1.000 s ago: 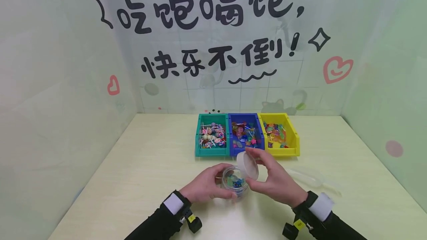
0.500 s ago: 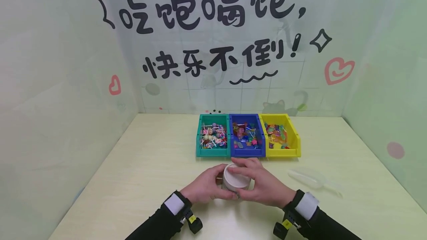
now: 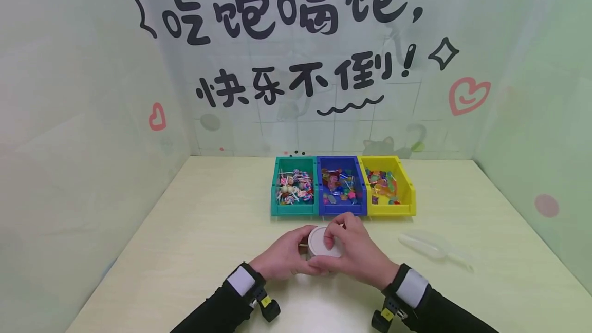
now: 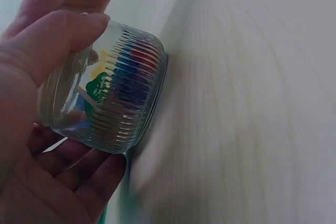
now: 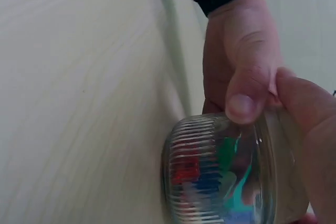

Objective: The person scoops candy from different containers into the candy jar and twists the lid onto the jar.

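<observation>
A: Right hand (image 3: 353,256) first. We're seeing it curling over the white lid (image 3: 322,241), fingers wrapping the lid's rim, thumb on the near side. So it's grasping the lid.

B: Agreed. Left hand (image 3: 283,260) is gripping the glass jar (image 3: 309,257) from the left, and in the left wrist view we're reading the thumb (image 4: 63,35) lying across the ribbed wall and the fingers cupping underneath.

A: Lid is sitting on top of the jar. We're not able to tell whether it's seated tight.

B: Jar itself is resting on the pale table (image 3: 208,230), near the front edge, centred between both wrists. Through the glass we're seeing coloured bits inside, red, blue, green, plus a thin white stick in the left wrist view.

A: Right wrist view is showing the same ribbed jar (image 5: 220,174) touching the tabletop, with the other hand's thumb pressing on its wall.

B: Moving outward. Just beyond the hands we're noting three bins side by side, touching: green bin (image 3: 294,208), blue bin (image 3: 342,209), yellow bin (image 3: 393,209). All are holding small colourful candies; the green one is holding lollipops with white sticks.

A: To the right of the hands, apart from them, a clear plastic scoop (image 3: 427,246) is lying flat on the table.

B: Both wrists are wearing white bands with black camera mounts.
</observation>
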`<action>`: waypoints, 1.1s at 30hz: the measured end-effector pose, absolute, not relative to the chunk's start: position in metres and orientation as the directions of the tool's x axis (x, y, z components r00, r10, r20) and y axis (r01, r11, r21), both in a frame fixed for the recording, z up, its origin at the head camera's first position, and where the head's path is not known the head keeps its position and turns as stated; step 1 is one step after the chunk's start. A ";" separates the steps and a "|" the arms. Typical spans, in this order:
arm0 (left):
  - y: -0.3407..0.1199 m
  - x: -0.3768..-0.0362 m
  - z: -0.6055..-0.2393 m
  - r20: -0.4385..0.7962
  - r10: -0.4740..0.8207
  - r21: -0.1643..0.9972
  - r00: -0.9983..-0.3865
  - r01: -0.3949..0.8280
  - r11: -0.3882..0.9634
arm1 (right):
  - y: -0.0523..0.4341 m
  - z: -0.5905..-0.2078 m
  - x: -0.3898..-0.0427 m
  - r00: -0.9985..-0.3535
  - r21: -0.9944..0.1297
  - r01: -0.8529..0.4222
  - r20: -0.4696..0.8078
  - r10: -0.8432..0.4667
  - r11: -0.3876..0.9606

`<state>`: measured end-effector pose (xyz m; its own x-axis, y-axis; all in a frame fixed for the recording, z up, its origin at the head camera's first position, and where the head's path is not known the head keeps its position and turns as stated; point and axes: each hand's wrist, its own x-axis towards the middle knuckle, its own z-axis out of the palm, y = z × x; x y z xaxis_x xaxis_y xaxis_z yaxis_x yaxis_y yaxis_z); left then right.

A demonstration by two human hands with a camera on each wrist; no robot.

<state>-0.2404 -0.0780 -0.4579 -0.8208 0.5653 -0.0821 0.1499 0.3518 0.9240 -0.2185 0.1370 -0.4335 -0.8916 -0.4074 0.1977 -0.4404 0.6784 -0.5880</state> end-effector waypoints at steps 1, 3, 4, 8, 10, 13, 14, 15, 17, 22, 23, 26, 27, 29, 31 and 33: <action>-0.078 -0.241 -0.458 -0.080 0.568 0.925 -0.819 0.151 0.348 | 0.135 -0.435 -0.218 -0.898 -0.582 -0.431 0.200 -0.392 0.689; -0.078 -0.241 -0.458 -0.075 0.573 0.929 -0.816 0.152 0.338 | 0.132 -0.436 -0.217 -0.903 -0.564 -0.425 0.211 -0.374 0.708; -0.078 -0.241 -0.458 -0.075 0.574 0.930 -0.815 0.150 0.335 | 0.132 -0.436 -0.217 -0.903 -0.553 -0.427 0.213 -0.374 0.716; -0.078 -0.241 -0.458 -0.074 0.580 0.930 -0.811 0.154 0.334 | 0.137 -0.430 -0.214 -0.900 -0.570 -0.426 0.185 -0.395 0.703; -0.078 -0.241 -0.458 -0.075 0.581 0.929 -0.810 0.155 0.336 | 0.142 -0.425 -0.213 -0.890 -0.615 -0.429 0.165 -0.425 0.661; -0.078 -0.240 -0.458 -0.070 0.582 0.929 -0.810 0.160 0.333 | 0.151 -0.422 -0.213 -0.853 -0.674 -0.455 0.143 -0.501 0.582; -0.078 -0.240 -0.458 -0.069 0.582 0.929 -0.811 0.160 0.333 | 0.153 -0.421 -0.214 -0.837 -0.687 -0.466 0.138 -0.530 0.557; -0.078 -0.240 -0.458 -0.067 0.582 0.930 -0.811 0.160 0.331 | 0.155 -0.421 -0.215 -0.820 -0.697 -0.476 0.131 -0.557 0.537; -0.078 -0.240 -0.459 -0.064 0.582 0.932 -0.810 0.160 0.325 | 0.157 -0.422 -0.217 -0.794 -0.705 -0.493 0.126 -0.595 0.509; -0.077 -0.241 -0.461 -0.067 0.579 0.935 -0.813 0.152 0.321 | 0.153 -0.428 -0.219 -0.832 -0.698 -0.463 0.129 -0.539 0.547; -0.077 -0.241 -0.461 -0.066 0.577 0.934 -0.814 0.153 0.322 | 0.151 -0.430 -0.220 -0.854 -0.700 -0.438 0.127 -0.505 0.565; -0.077 -0.241 -0.461 -0.062 0.571 0.933 -0.819 0.155 0.325 | 0.145 -0.436 -0.219 -0.911 -0.715 -0.351 0.111 -0.398 0.604; -0.077 -0.241 -0.461 -0.063 0.568 0.933 -0.821 0.155 0.326 | 0.143 -0.437 -0.218 -0.924 -0.721 -0.326 0.106 -0.368 0.611; -0.077 -0.241 -0.461 -0.065 0.565 0.929 -0.822 0.157 0.335 | 0.140 -0.440 -0.217 -0.939 -0.719 -0.295 0.096 -0.330 0.629; -0.077 -0.241 -0.461 -0.068 0.564 0.927 -0.823 0.157 0.340 | 0.140 -0.440 -0.215 -0.940 -0.722 -0.294 0.100 -0.327 0.627; -0.077 -0.242 -0.461 -0.067 0.566 0.927 -0.821 0.159 0.340 | 0.143 -0.439 -0.214 -0.927 -0.733 -0.322 0.114 -0.358 0.599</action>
<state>-0.2416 -0.0774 -0.4609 -0.8214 0.5664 -0.0673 0.1586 0.3401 0.9269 -0.2144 0.1426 -0.4390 -0.9268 -0.3577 0.1144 -0.3217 0.5989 -0.7333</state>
